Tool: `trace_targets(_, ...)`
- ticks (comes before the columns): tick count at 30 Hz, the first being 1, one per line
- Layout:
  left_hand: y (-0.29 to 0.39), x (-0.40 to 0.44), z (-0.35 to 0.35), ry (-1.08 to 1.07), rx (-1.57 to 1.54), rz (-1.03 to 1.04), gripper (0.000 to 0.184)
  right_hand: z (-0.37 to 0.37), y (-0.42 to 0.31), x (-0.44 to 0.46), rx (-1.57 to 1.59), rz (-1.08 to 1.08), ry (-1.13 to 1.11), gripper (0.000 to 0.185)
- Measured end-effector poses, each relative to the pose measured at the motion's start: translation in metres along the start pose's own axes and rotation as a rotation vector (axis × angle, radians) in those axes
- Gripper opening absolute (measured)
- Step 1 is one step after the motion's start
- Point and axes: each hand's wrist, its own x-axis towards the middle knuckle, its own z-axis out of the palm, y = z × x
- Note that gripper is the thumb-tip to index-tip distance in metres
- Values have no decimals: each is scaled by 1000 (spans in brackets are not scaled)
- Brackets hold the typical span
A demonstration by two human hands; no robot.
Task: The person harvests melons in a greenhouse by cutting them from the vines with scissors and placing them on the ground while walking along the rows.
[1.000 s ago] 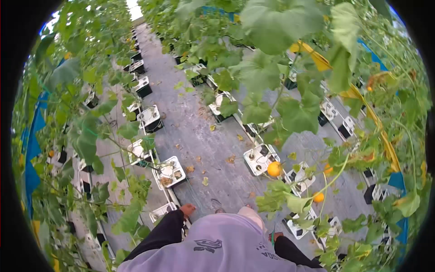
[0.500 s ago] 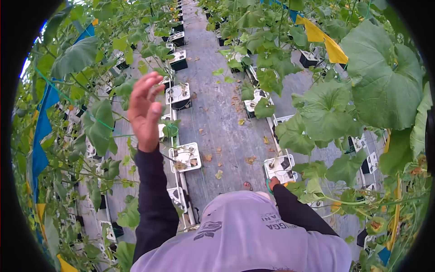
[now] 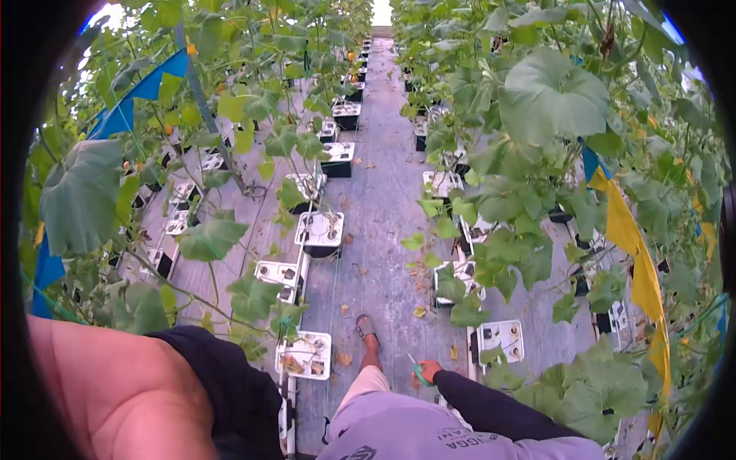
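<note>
My right hand (image 3: 432, 371) is low over the aisle, closed around scissors (image 3: 420, 376) with green handles. Their thin blades point up the aisle, away from my body. Very near the camera, my left hand (image 3: 115, 391) fills the lower left corner. Only its wrist and heel show; the fingers are outside the picture, so what it touches is hidden. Beside its dark sleeve stands a white-lidded planter box (image 3: 305, 355) with a vine stem coming out. Another white-lidded box (image 3: 501, 340) is to the right of the scissors.
A grey ground-cover aisle (image 3: 379, 199) runs ahead between rows of leafy vines (image 3: 498, 222) in boxes. White pipes run along both rows. Blue flags (image 3: 153, 80) hang on the left, yellow flags (image 3: 635, 238) on the right. My sandalled foot (image 3: 366, 328) is on the aisle floor.
My view has tilted up and shows more of the aisle. My left hand has come from the left row to close before the camera. A foot has stepped forward, and the scissors now show.
</note>
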Motion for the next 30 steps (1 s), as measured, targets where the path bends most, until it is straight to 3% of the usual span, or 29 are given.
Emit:
trace_targets(4, -122, -47, 11, 15, 11, -11, 44, -79, -22, 94, -29, -22, -50, 54)
trace_targets(5, -152, -56, 12, 19, 13, -13, 44, -103, -34, 111, -23, -48, 13, 36)
trace_targets(10, -306, -100, 47, 34, -46, -5, 44, -206, -103, 242, -76, -183, 120, 36)
trace_targets(12, -364, -120, 60, 49, -54, -6, 44, -243, -134, 288, 25, -301, 295, 40)
trace_targets(13, -390, -128, 66, 43, -50, -5, 43, -274, -164, 301, 90, -170, 130, 46)
trace_targets(16, -471, -156, 85, 40, -58, 2, 43, -307, -190, 366, 362, -184, 196, 47)
trace_targets(17, -500, -166, 91, 39, -67, 5, 43, -310, -189, 393, 420, -226, 272, 45)
trace_targets(20, -586, -195, 110, 59, -66, 37, 43, -368, -200, 454, 306, -179, 88, 58)
trace_targets(22, -638, -214, 121, 64, -47, 64, 43, -405, -199, 506, 159, -235, 128, 51)
trace_targets(23, -663, -224, 129, 61, -34, 70, 43, -400, -173, 554, 271, -185, 122, 45)
trace_targets(30, -833, -279, 202, 78, 15, 51, 42, -550, -182, 705, 109, -110, 149, 43)
